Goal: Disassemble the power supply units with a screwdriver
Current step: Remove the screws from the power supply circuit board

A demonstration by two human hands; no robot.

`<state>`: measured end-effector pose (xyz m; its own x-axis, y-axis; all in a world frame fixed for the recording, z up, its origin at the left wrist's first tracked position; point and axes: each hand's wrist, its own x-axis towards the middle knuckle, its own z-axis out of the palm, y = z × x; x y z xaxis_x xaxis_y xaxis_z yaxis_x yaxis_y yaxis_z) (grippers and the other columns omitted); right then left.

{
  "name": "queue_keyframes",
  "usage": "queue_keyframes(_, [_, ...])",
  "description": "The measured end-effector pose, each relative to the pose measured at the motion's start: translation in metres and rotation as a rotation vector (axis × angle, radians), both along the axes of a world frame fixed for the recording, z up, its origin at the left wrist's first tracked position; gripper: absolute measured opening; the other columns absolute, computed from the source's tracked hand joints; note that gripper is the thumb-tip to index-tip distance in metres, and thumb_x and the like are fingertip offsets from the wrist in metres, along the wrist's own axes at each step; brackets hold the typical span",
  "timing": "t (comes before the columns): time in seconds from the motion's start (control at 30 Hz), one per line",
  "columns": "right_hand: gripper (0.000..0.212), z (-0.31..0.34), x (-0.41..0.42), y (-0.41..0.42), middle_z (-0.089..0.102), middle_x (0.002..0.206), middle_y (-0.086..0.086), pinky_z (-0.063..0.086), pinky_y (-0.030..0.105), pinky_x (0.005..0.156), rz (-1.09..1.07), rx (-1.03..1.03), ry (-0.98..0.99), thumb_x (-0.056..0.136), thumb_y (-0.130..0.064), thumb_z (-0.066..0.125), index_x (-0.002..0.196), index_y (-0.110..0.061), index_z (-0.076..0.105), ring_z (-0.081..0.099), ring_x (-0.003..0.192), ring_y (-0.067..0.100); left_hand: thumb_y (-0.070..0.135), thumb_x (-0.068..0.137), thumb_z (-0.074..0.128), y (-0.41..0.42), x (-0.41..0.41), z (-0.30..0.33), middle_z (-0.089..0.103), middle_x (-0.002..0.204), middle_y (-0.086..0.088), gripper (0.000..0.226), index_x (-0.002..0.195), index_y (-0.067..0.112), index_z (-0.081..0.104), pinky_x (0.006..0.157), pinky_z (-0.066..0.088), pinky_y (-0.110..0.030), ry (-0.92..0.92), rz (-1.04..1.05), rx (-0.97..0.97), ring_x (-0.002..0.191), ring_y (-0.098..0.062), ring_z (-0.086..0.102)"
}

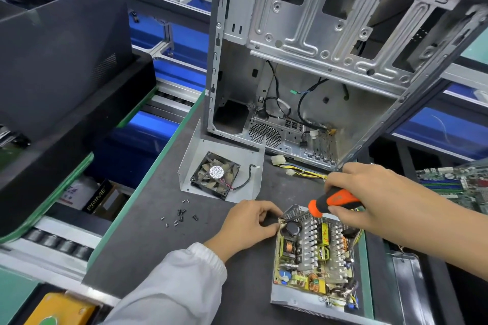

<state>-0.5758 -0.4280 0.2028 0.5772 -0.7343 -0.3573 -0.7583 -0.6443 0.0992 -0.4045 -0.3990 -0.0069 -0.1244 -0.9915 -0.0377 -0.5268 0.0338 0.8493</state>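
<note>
On the dark bench point(148, 240), near its front edge: an opened power supply unit point(315, 258), cover off, circuit board, heat sinks and coils exposed. Left hand point(248, 227) at the unit's far left corner, fingers curled, pinching the housing edge. Right hand point(369, 192) wrapped around the orange-and-black screwdriver point(331, 202), shaft angled down toward that same corner beside the perforated wall. Tip hidden behind the wall; the screw itself not visible.

Probably a board or housing screw being loosened at that corner. Best done with the shaft brought in line with the screw, firm downward pressure to avoid cam-out, the housing kept pinned by the left hand, and the freed screw caught before dropping among the components.

Behind the unit: its removed cover point(221, 163) with a dusty fan point(215, 175) lying inside, a stripped computer case point(303, 60) standing open, and a yellow-and-black cable bundle point(303, 171) with white connectors trailing across the bench. Loose screws point(179, 215) scattered left of the left hand. A green motherboard point(454, 185) at the far right. A conveyor point(60, 243) with rollers along the left. The large capacitor and perforated wall crowded the corner, leaving little room for the shaft.
</note>
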Motion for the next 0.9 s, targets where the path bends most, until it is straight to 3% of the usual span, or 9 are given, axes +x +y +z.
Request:
queue_keyframes(0.7, [0.015,0.0005,0.004,-0.0063,0.046,0.09,-0.01,0.05,0.031,0.074,-0.01,0.037,0.013,0.09,-0.048,0.047,0.094,-0.034,0.048,0.053,0.08,0.012,0.04,0.08,0.071,0.0008,-0.0028,-0.0034,0.04,0.052,0.011,0.019,0.098,0.036,0.07,0.049,0.029,-0.011,-0.021,0.036,-0.016,0.057,0.003,0.047])
queue_keyframes(0.77, [0.022,-0.0021,0.0038,-0.0066,0.046,0.088,-0.01,0.05,0.031,0.073,0.009,0.025,0.053,0.091,-0.054,0.042,0.093,-0.033,0.047,0.053,0.077,0.011,0.04,0.08,0.071,0.0006,-0.0028,-0.0038,0.039,0.052,0.011,0.02,0.099,0.037,0.07,0.048,0.027,-0.011,-0.031,0.029,-0.019,0.057,0.003,0.047])
queue_keyframes(0.9, [0.06,0.0001,0.0082,-0.0077,0.046,0.067,-0.004,0.042,0.026,0.058,0.009,-0.012,0.16,0.087,-0.067,0.01,0.074,-0.021,0.046,0.047,0.058,0.011,0.038,0.081,0.071,0.0013,-0.0023,-0.0038,0.039,0.053,0.011,0.019,0.099,0.037,0.069,0.049,0.026,-0.012,-0.036,0.022,-0.02,0.057,0.002,0.046])
